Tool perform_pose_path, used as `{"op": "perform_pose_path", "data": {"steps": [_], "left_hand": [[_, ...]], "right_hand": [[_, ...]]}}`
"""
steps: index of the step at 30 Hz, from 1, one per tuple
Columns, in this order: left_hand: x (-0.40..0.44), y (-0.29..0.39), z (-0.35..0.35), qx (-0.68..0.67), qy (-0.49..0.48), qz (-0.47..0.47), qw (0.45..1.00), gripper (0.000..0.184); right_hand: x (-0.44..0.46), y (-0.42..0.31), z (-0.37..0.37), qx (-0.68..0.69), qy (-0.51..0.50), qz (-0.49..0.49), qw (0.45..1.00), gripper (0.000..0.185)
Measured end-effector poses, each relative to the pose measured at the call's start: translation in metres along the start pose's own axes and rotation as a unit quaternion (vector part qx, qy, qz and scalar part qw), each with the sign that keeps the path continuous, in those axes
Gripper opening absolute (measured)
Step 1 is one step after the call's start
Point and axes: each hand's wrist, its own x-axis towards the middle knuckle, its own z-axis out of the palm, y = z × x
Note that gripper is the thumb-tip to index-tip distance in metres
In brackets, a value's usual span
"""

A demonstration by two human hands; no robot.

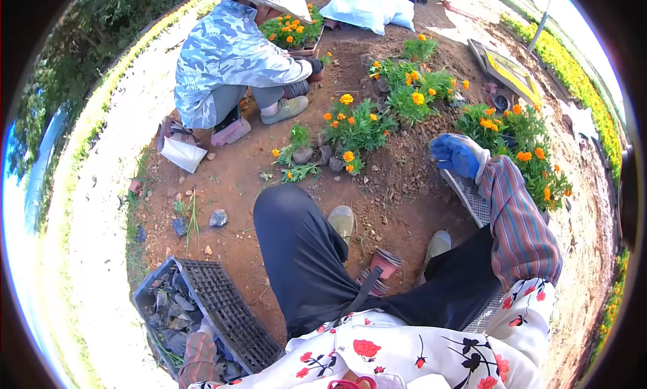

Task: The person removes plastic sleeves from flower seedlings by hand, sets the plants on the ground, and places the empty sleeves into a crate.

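My right hand (pixel 458 156), in a blue and white glove, is beside the upper end of a grey mesh tray (pixel 466 195) that holds marigold plants (pixel 519 143); its fingers are bent and look pressed together, and what they hold, if anything, is hidden. At the lower left my left hand (pixel 214 334) reaches into a black crate (pixel 226 308) full of crumpled dark plastic pieces (pixel 176 316); its fingers are hidden there. Stacked reddish pots (pixel 385 263) lie on the soil between my feet. Marigold plants with dark root balls (pixel 357 126) lie on the soil ahead.
A co-worker (pixel 232 62) in a blue camouflage jacket and straw hat crouches at the upper left, beside a tray of marigolds (pixel 291 32). A white sack (pixel 369 8) lies at the top. Behind the right-hand plants is a yellow and black tray (pixel 505 72). Stones dot the soil.
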Motion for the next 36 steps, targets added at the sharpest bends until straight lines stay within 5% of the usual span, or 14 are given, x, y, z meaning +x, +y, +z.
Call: {"op": "perform_pose_path", "data": {"steps": [3,8,11,12,14,18,21,25,26,27,28,29,31,36], "left_hand": [[0.004,0.007,-0.019,0.136,0.03,0.037,0.99,0.03],[0.008,0.037,-0.041,0.382,0.069,0.071,0.919,0.03],[0.0,0.058,-0.051,0.472,0.084,0.073,0.875,0.031],[-0.001,0.065,-0.051,0.497,0.089,0.076,0.86,0.031],[-0.003,0.081,-0.053,0.543,0.094,0.081,0.83,0.031],[-0.008,0.114,-0.049,0.617,0.103,0.095,0.774,0.031],[-0.003,0.144,-0.042,0.647,0.113,0.124,0.743,0.031],[0.012,0.196,-0.027,0.628,0.129,0.207,0.739,0.031],[0.019,0.209,-0.022,0.589,0.13,0.238,0.761,0.031],[0.045,0.215,-0.025,0.439,0.102,0.262,0.853,0.032],[0.011,0.225,0.016,0.506,0.132,0.35,0.777,0.032],[0.003,0.238,0.045,0.43,0.141,0.283,0.846,0.037],[-0.052,0.259,0.123,0.326,0.073,0.336,0.881,0.032],[-0.109,0.31,0.235,0.295,-0.05,0.452,0.841,0.025]], "right_hand": [[-0.013,-0.007,-0.046,0.017,-0.042,-0.098,0.994,0.021],[-0.08,0.046,-0.095,0.016,0.15,-0.1,0.984,0.026],[-0.115,0.145,-0.138,0.012,0.123,-0.065,0.99,0.026],[-0.129,0.183,-0.155,-0.042,0.024,-0.151,0.987,0.024],[-0.14,0.217,-0.146,0.132,0.217,0.065,0.965,0.018],[-0.139,0.258,-0.169,0.245,0.267,0.061,0.93,0.021],[-0.111,0.253,-0.158,0.011,0.398,0.061,0.915,0.016],[-0.111,0.196,-0.149,-0.172,0.381,0.006,0.908,0.04],[-0.101,0.191,-0.158,-0.277,0.461,-0.003,0.843,0.058],[-0.091,0.185,-0.167,-0.375,0.531,-0.013,0.76,0.077],[-0.081,0.179,-0.173,-0.377,0.527,-0.017,0.762,0.077],[-0.072,0.174,-0.179,-0.411,0.547,-0.01,0.729,0.09],[-0.05,0.164,-0.188,-0.438,0.582,0.02,0.685,0.108],[0.01,0.157,-0.186,-0.472,0.671,0.022,0.572,0.086]]}}
